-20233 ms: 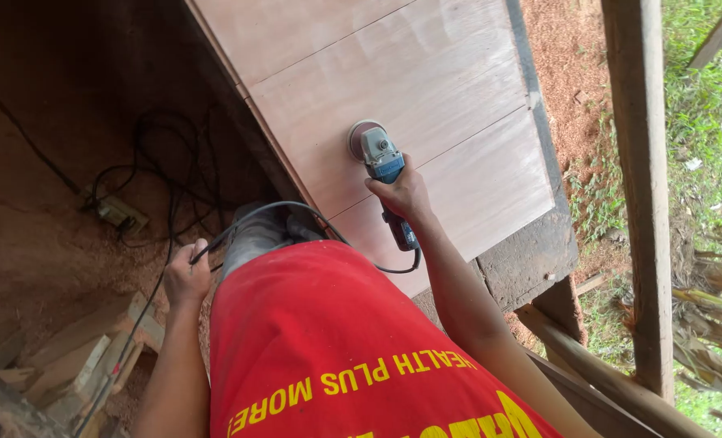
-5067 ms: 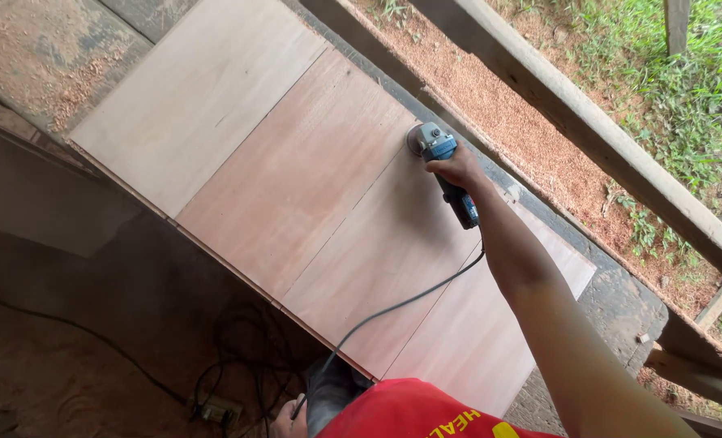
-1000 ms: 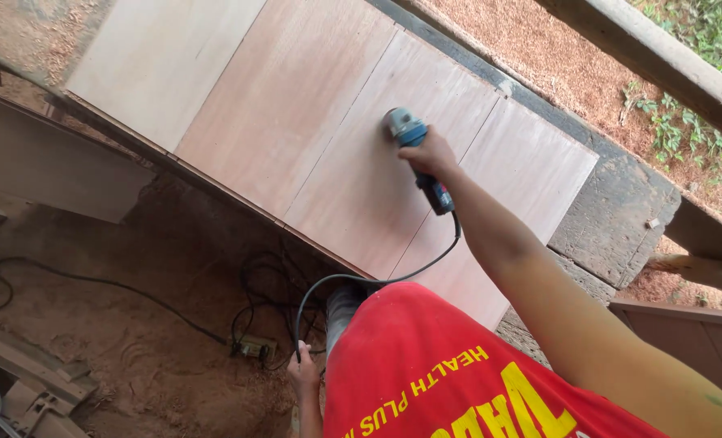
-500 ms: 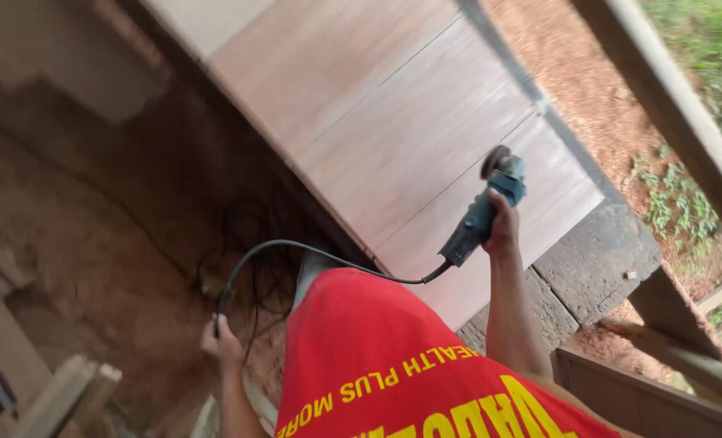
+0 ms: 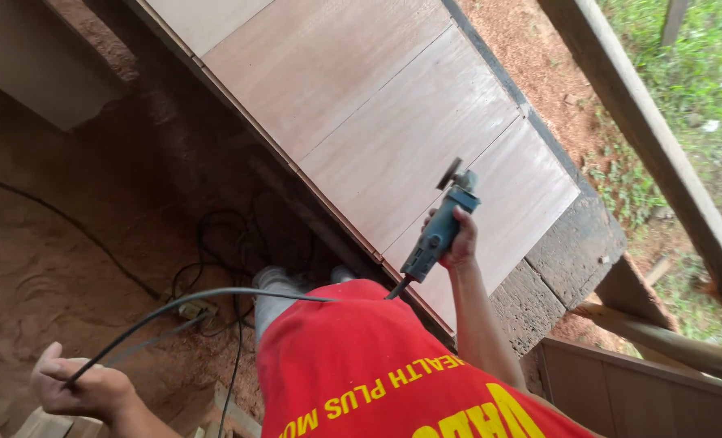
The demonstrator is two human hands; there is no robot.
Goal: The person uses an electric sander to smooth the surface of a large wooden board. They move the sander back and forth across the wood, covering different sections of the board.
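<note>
Gripping a blue angle grinder (image 5: 438, 231) by its body, the right hand (image 5: 460, 241) is seen just above the near right part of a wooden panel (image 5: 393, 122). The fingers are wrapped tight round the tool, and its disc end is tilted up and away, clear of the wood. The panel is made of several pale and reddish boards joined edge to edge, and it is carried on a dark, rough table (image 5: 576, 243) whose bare end shows at the right.

A black power cord (image 5: 215, 296) is led from the grinder's tail leftward across the red shirt (image 5: 377, 373) to the left hand (image 5: 85, 389), low at the near left. The cord is pinched there between thumb and fingers, with one finger held out straight.

Below the table's near edge, more black cable (image 5: 223, 243) is coiled on the sawdust-covered floor (image 5: 53, 235), and a small socket block (image 5: 189, 308) is lying beside the coil. One grey trouser leg (image 5: 276, 296) is visible between the shirt and the coil. Scraps of pale timber (image 5: 231, 414) are seen at the bottom edge, near the left hand.

At the far right, a slanting wooden beam (image 5: 644, 138) is crossed over a strip of reddish sawdust (image 5: 531, 57) and green grass (image 5: 693, 73). A second timber (image 5: 669, 341) and a brown board (image 5: 644, 397) are set at the near right, just beyond the table's end. A plain wooden sheet (image 5: 36, 57) is leaning at the far left.
</note>
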